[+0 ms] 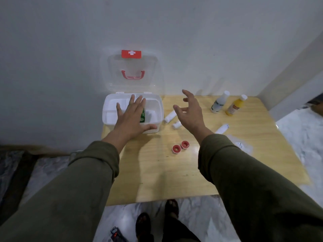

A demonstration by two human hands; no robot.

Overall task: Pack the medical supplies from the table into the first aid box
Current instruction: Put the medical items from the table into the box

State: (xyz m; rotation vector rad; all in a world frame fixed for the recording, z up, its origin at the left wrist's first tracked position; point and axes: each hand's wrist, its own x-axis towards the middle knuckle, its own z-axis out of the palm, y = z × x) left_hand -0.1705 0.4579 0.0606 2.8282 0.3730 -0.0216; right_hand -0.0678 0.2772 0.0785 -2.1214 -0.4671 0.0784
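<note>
- First aid box, lid raised, at the table's far-left corner, is steadied by the flat, empty left hand.
- Right hand, fingers spread and empty, is poised above the white tubes beside the box; one tube is best pinched mid-length.

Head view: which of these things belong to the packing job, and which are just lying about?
Job:
first aid box
white bottle
yellow bottle
white tubes
two red tape rolls
clear packet

Lying about:
black device on the floor
</note>
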